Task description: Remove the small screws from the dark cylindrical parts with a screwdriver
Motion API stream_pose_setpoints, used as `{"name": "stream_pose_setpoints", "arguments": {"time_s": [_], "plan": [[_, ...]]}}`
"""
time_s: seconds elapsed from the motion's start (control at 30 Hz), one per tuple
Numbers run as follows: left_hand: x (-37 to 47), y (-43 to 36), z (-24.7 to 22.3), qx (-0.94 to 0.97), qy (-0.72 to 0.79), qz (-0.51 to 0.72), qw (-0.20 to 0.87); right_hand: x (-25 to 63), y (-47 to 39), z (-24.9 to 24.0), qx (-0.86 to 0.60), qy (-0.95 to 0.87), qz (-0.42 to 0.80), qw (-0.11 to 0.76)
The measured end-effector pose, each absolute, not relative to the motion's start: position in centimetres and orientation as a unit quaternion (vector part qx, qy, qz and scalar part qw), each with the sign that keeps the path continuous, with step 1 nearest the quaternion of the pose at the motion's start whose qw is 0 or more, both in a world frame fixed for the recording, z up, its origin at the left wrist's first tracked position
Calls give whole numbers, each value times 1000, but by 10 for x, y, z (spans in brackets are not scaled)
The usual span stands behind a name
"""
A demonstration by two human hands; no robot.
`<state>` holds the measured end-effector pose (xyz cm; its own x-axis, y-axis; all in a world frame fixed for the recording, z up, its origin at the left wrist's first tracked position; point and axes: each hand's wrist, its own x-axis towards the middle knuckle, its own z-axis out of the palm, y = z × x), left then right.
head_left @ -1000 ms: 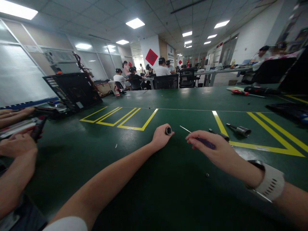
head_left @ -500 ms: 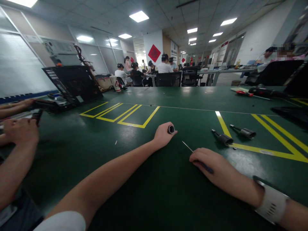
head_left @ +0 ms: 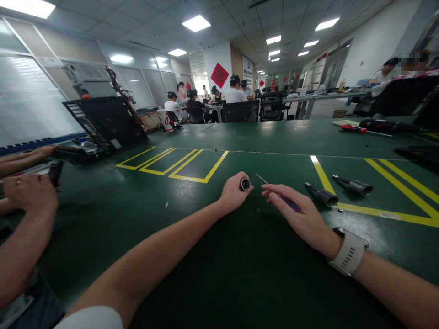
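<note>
The right hand (head_left: pixel 298 212) pinches a thin tool (head_left: pixel 290 203) between thumb and fingers, with the purple grip running back under the palm. Near its fingers, a tiny ring (head_left: pixel 258 210) lies on the worktop (head_left: pixel 192 228), so it looks wise not to bump it. The left hand (head_left: pixel 231 194) is curled tight around a dark tube (head_left: pixel 244 184), and the tube's round open end faces back toward the person. The tool's tip is just beside the tube and does not touch it. To work well, the left hand should hold the tube firm, and the right hand should go slow and keep the tip off the left fingers. On the left there is room to move, up to another person's hand (head_left: pixel 32 192) well apart. On the right it looks tighter: one black part (head_left: pixel 324 196) touches the yellow tape (head_left: pixel 387 214), and a second part (head_left: pixel 358 187) lies just past it. A wide swing that way could knock them. Farther off are a red screwdriver (head_left: pixel 355 129) on the right and a cup (head_left: pixel 166 121) on the left, close to the worktop's far edge.
</note>
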<state>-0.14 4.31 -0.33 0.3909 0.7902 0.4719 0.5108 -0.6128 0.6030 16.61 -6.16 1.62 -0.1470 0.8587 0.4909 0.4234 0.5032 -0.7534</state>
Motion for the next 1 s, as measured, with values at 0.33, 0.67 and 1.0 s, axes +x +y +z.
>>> {"name": "stream_pose_setpoints", "arguments": {"time_s": [0.33,0.67,1.0], "plan": [[1,39,-1,891,290,298,179,163,-73,15,-471,-717,186,479],[1,35,0,925,302,231,22,155,-80,23,-478,-795,-2,374],[-2,38,1,914,294,260,101,171,-58,12,-485,-518,449,544]]}}
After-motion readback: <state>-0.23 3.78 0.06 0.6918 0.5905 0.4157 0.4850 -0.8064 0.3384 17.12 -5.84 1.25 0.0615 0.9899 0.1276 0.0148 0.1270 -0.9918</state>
